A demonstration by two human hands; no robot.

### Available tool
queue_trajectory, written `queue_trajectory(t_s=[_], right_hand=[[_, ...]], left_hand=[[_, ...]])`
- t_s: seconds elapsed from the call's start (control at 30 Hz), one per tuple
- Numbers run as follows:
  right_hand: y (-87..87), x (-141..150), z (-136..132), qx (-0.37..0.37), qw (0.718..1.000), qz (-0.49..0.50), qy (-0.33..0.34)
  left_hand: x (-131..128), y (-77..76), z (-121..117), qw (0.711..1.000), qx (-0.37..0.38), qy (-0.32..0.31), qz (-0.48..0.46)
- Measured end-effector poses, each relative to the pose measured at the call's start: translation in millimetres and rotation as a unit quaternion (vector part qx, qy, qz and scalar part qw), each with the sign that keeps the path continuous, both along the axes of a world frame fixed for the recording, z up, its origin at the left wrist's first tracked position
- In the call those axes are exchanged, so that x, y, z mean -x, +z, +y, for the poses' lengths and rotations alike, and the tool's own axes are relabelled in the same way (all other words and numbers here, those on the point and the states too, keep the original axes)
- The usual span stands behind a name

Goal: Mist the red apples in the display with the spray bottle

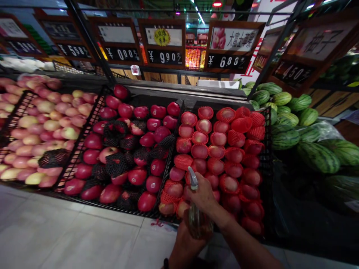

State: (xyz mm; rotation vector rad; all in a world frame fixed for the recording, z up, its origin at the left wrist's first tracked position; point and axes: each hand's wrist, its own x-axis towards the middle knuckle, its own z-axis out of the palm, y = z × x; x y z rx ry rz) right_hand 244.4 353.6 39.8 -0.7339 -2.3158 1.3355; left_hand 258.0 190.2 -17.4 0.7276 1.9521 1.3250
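Note:
In front of me I hold a clear spray bottle (198, 224) with a pale grey spray head that points away from me. My right hand (204, 192) is closed round its neck, just under the head. Lower down, my left hand (186, 237) grips the bottle's body from the left side, its fingers partly hidden by the bottle. Both hands are over the near edge of a black crate of red apples (200, 151), many wrapped in red foam nets. Some of these apples lie right beyond the spray head.
Left of it are dark red apples (137, 175) with black foam nets, then paler apples (45, 123) in further black crates. Watermelons (318, 157) lie on the right. Price signs (228, 46) hang from a metal frame behind. Pale floor tiles (106, 228) run along the front.

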Motion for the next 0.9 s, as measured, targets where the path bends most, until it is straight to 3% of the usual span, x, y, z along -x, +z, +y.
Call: queue_trajectory(t_s=[0.17, 0.3, 0.43, 0.67, 0.9], right_hand=[[-6.9, 13.2, -16.6, -0.045, 0.998, -0.030, 0.027], [-15.0, 5.3, -23.7, -0.038, 0.996, -0.031, 0.070], [-13.5, -17.4, -18.8, -0.008, 0.998, -0.024, 0.055], [-4.1, -85.8, 13.5, -0.030, 0.999, -0.010, -0.036], [-24.1, -168.4, 37.6, 0.036, 0.983, -0.021, -0.177]], left_hand=[[0.5, -14.0, -13.8, 0.996, 0.011, 0.073, -0.048], [-15.0, -27.8, -20.8, 0.986, -0.022, 0.061, -0.154], [-31.0, -25.2, -13.3, 0.990, 0.018, 0.060, -0.130], [-59.2, -9.2, 14.6, 0.995, 0.062, -0.059, -0.053], [-95.4, -0.1, 43.7, 0.970, 0.024, -0.190, -0.151]])
